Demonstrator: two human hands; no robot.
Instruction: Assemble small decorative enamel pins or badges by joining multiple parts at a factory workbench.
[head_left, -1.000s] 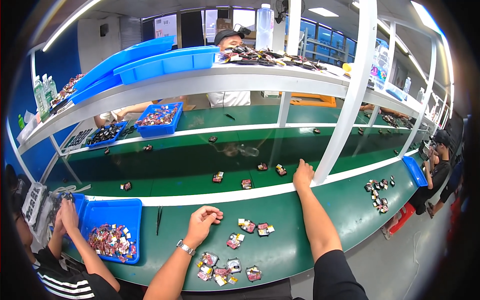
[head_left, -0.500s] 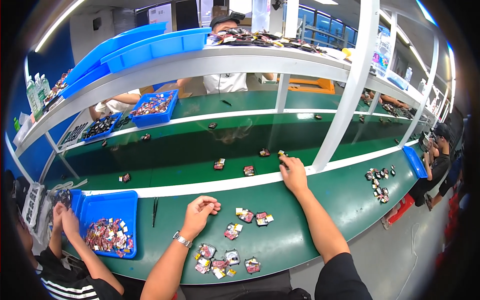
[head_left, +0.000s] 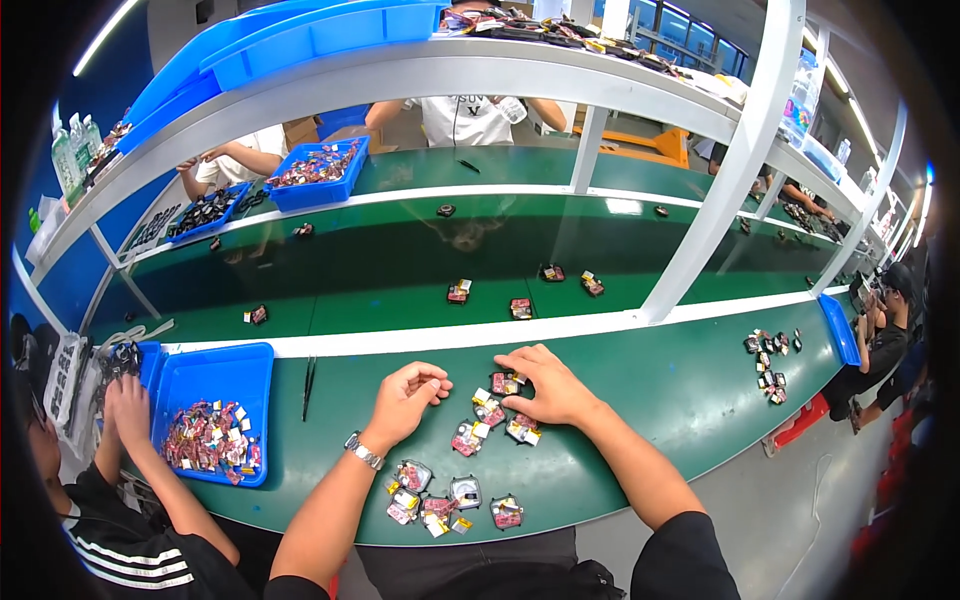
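Note:
My right hand point(head_left: 555, 388) is over the green bench with its thumb and fingers around a small black-cased electronic module point(head_left: 507, 383), which has a reddish part and a white-yellow label. Just below lie similar modules: one point(head_left: 488, 410) near my thumb, another point(head_left: 522, 429) under the hand's edge, and a third point(head_left: 468, 437) lower left. My left hand point(head_left: 410, 398), with a watch on the wrist, hovers left of them; its fingers are curled toward the thumb and nothing shows in them. Closer to me sits a cluster of several modules point(head_left: 437, 512), one with a bare whitish case point(head_left: 466, 491).
Black tweezers point(head_left: 309, 388) lie left of my left hand. A blue tray point(head_left: 265, 410) holds many small reddish parts, with a co-worker's hands point(head_left: 127, 410) beside it. Beyond the white rail point(head_left: 400, 342) are more modules point(head_left: 520, 308). A white post point(head_left: 715, 180) rises at right.
My right hand has come back from beyond the rail to the bench, and a module now shows there at its fingers. My left hand stays curled. The whole view has tilted downward.

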